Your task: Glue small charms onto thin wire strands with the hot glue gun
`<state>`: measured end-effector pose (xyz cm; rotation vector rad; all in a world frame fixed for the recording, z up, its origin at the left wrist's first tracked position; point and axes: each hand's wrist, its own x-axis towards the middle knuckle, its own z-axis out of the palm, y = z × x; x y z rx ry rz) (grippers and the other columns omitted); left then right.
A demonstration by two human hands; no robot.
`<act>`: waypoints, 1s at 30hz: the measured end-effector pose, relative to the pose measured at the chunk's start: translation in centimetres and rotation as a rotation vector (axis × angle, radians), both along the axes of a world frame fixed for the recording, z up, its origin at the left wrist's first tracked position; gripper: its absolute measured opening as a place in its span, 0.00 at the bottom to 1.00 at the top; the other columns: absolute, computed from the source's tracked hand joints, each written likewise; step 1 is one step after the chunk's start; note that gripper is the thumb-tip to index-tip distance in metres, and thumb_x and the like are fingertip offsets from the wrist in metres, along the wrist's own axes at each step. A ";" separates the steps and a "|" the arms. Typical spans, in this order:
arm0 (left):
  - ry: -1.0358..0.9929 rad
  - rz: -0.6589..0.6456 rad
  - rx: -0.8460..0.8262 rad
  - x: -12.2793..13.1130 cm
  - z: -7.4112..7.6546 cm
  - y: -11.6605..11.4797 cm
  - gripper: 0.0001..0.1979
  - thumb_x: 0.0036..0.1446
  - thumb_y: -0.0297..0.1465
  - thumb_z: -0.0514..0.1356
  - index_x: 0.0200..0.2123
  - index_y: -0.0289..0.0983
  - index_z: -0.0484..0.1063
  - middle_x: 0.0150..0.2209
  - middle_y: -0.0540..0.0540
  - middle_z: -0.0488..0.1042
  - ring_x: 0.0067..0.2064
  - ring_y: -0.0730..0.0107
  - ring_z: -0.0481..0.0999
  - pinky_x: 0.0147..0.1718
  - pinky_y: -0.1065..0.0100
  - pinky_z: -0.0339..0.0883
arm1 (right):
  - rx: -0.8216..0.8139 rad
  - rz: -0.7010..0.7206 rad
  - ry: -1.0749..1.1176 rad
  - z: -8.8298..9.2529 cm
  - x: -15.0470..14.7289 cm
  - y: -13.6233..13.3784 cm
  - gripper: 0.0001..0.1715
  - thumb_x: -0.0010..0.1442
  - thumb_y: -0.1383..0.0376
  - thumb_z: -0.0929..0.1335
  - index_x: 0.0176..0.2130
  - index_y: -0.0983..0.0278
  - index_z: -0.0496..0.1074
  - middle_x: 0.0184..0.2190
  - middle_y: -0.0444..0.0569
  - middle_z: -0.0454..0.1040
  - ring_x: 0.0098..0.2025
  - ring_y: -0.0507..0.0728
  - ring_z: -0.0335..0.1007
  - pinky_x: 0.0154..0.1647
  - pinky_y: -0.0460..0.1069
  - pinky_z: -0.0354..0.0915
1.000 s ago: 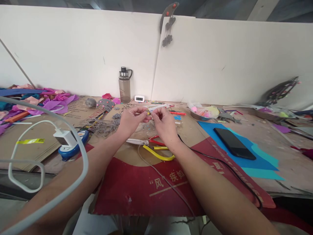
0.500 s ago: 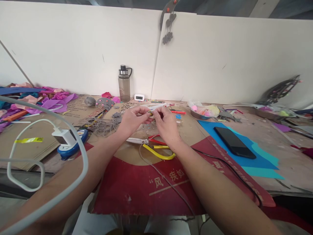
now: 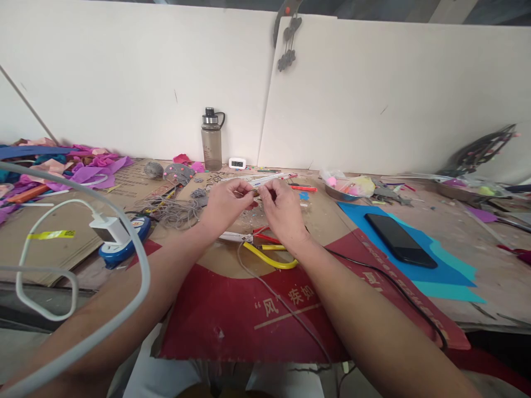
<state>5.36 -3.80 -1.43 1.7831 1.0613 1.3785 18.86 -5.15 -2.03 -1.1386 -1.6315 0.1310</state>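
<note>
My left hand (image 3: 227, 205) and my right hand (image 3: 282, 210) meet fingertip to fingertip over the cardboard at the middle of the table. Both are closed in a pinch. Whatever lies between the fingertips is too small and too covered to make out. Just below my hands lie scissors with yellow handles (image 3: 271, 260) and a red-handled tool (image 3: 265, 236), partly behind my right wrist. A thin grey cord (image 3: 282, 298) runs from beside the scissors over the red part of the cardboard (image 3: 207, 320) and down past its front edge.
Left of my hands is a tangle of grey cord (image 3: 172, 213), near a blue power strip (image 3: 124, 249) with a white charger (image 3: 110, 229). A bottle (image 3: 212, 146) and a small clock (image 3: 237, 163) stand behind. A phone (image 3: 400, 240) rests on blue sheets (image 3: 448, 273) at right.
My hands stay together in nearly the same place, with the fingertips slightly shifted. A small yellowish bit seen between them before is now hidden. The whole view has moved a little.
</note>
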 end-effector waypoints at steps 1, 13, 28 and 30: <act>-0.009 0.010 -0.002 0.0 0.0 0.0 0.05 0.48 0.31 0.62 0.26 0.35 0.71 0.25 0.49 0.74 0.29 0.66 0.80 0.27 0.71 0.72 | 0.002 -0.002 -0.007 0.0 0.0 0.0 0.12 0.61 0.65 0.61 0.26 0.63 0.62 0.24 0.44 0.65 0.29 0.53 0.59 0.33 0.48 0.54; -0.227 -0.049 -0.110 -0.1 -0.3 0.7 0.04 0.46 0.29 0.61 0.26 0.34 0.71 0.23 0.49 0.74 0.27 0.68 0.78 0.29 0.68 0.74 | -0.033 0.018 -0.057 -0.1 -0.3 -0.3 0.10 0.59 0.66 0.63 0.26 0.63 0.64 0.24 0.45 0.68 0.28 0.53 0.60 0.32 0.48 0.54; -0.340 -0.191 -0.219 -0.1 0.1 0.4 0.04 0.46 0.29 0.63 0.25 0.34 0.70 0.20 0.50 0.71 0.23 0.73 0.74 0.21 0.73 0.67 | -0.062 -0.004 0.005 0.1 -0.2 -0.4 0.12 0.58 0.63 0.64 0.25 0.63 0.63 0.21 0.42 0.64 0.25 0.51 0.57 0.31 0.48 0.54; -0.363 -0.237 -0.258 -0.2 0.4 0.3 0.05 0.45 0.28 0.63 0.25 0.34 0.70 0.19 0.51 0.71 0.22 0.74 0.73 0.20 0.73 0.65 | -0.097 0.043 0.063 0.1 -0.1 -0.4 0.07 0.58 0.62 0.64 0.29 0.63 0.66 0.20 0.40 0.62 0.24 0.51 0.56 0.29 0.47 0.54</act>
